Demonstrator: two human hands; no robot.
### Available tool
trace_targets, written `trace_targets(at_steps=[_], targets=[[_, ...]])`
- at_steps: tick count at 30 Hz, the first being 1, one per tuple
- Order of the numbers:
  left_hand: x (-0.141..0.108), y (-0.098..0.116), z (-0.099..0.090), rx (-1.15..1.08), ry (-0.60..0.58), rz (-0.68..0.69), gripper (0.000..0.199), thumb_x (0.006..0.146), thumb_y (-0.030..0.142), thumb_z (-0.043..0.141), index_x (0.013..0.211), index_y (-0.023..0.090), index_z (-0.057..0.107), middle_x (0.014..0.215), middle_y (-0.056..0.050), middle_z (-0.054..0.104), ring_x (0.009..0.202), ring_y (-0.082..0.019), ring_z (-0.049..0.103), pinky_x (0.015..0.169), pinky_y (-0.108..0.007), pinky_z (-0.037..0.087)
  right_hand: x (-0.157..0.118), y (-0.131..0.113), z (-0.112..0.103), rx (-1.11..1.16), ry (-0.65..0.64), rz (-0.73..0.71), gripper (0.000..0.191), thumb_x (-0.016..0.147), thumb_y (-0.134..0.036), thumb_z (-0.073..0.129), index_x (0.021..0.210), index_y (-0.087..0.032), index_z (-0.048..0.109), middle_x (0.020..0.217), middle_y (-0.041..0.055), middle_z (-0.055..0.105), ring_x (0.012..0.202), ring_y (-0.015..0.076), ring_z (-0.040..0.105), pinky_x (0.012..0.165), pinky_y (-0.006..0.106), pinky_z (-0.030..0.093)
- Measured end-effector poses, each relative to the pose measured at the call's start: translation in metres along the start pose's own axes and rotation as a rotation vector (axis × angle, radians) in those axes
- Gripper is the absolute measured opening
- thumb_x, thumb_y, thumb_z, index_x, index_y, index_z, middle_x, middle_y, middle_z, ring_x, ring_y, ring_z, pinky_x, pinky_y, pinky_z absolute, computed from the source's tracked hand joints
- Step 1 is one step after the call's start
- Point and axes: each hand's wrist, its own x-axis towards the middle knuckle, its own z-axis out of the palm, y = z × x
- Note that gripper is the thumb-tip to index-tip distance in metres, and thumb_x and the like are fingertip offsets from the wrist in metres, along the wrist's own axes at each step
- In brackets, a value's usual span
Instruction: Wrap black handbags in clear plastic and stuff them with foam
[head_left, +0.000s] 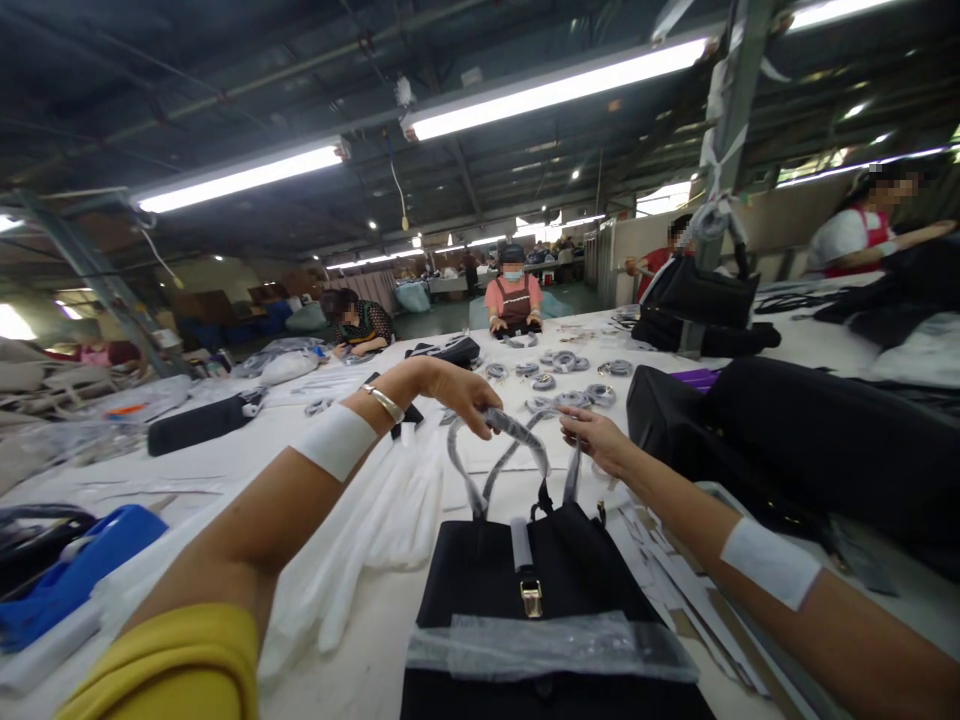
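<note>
A black handbag (480, 570) with a gold clasp (531, 598) lies on the table close to me. Clear plastic film (555, 645) is wrapped across its front. Its two handles (517, 430) rise from the top edge, covered in greyish wrapping. My left hand (461, 392) grips one handle near the top of its loop, fingers curled round it. To the right, my right hand (596, 437) pinches the other handle between thumb and fingers. The bag's lower end runs out of view.
Coiled wrapped straps (564, 362) lie beyond the bag. Long white padding rolls (360, 530) are to the left, with a blue bin (82, 575). Black bags (795, 440) pile up at right beside cardboard strips (690, 590). A co-worker (514, 295) sits across the table.
</note>
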Motion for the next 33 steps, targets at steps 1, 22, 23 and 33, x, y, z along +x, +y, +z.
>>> trace_targets(at_steps=[1,22,23,33], targets=[[-0.008,0.001,0.003,-0.098,-0.036,0.020,0.029,0.063,0.034,0.081,0.088,0.020,0.074,0.083,0.001,0.073,0.078,-0.017,0.064,0.071,-0.022,0.049,0.000,0.001,-0.002,0.003,0.001,0.001,0.023,0.074,-0.011,0.074,0.096,-0.019,0.072,0.069,-0.0006,0.066,0.062,0.0088,0.061,0.060,0.018,0.054],[0.086,-0.048,0.055,-0.110,0.896,-0.064,0.034,0.089,0.007,0.034,0.109,0.012,0.061,0.086,-0.007,0.072,0.060,-0.012,0.067,0.061,-0.022,0.054,0.007,0.003,0.021,0.019,-0.105,-0.098,0.038,0.071,-0.027,0.078,0.108,-0.026,0.071,0.090,-0.0014,0.071,0.079,0.0105,0.063,0.069,0.020,0.050],[0.091,-0.051,0.057,-0.079,0.894,-0.065,0.029,0.089,0.009,0.038,0.104,0.013,0.063,0.086,-0.007,0.072,0.062,-0.013,0.067,0.063,-0.024,0.054,0.008,0.003,0.023,0.021,-0.112,-0.096,0.038,0.071,-0.026,0.077,0.108,-0.026,0.071,0.090,-0.0011,0.072,0.080,0.0112,0.064,0.068,0.020,0.050],[0.119,-0.063,0.079,0.096,0.812,-0.088,0.040,0.094,0.034,0.049,0.132,0.020,0.050,0.122,-0.009,0.065,0.110,-0.023,0.063,0.093,-0.031,0.048,0.008,0.004,0.029,0.082,-0.160,-0.085,0.032,0.085,-0.048,0.062,0.108,-0.027,0.069,0.111,0.0034,0.071,0.098,0.0166,0.067,0.085,0.027,0.053]])
